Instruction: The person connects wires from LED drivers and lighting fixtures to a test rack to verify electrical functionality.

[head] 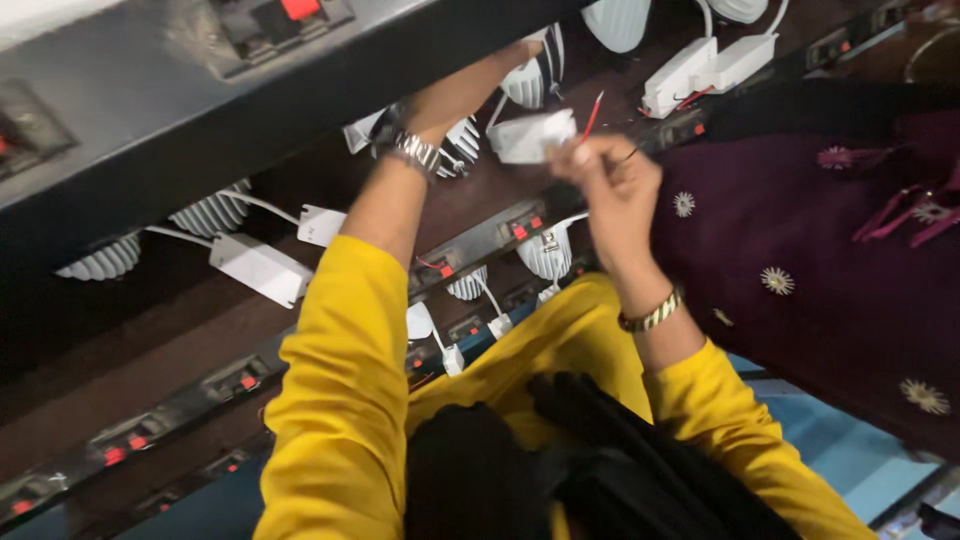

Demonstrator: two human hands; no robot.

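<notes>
Fingers (590, 160) of right hand (612, 190) pinch small white plastic driver box (532, 136) at centre | left hand (505, 60) reaches far under dark shelf (200, 110), grip hidden | red wire (592, 115) loose, connection seems unfinished | finned white lamps (210, 212) wait left

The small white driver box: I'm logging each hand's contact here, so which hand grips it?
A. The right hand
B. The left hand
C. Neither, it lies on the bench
A. The right hand pinches the small white driver box by its edge, while the left hand reaches further up to a finned lamp housing.
</notes>
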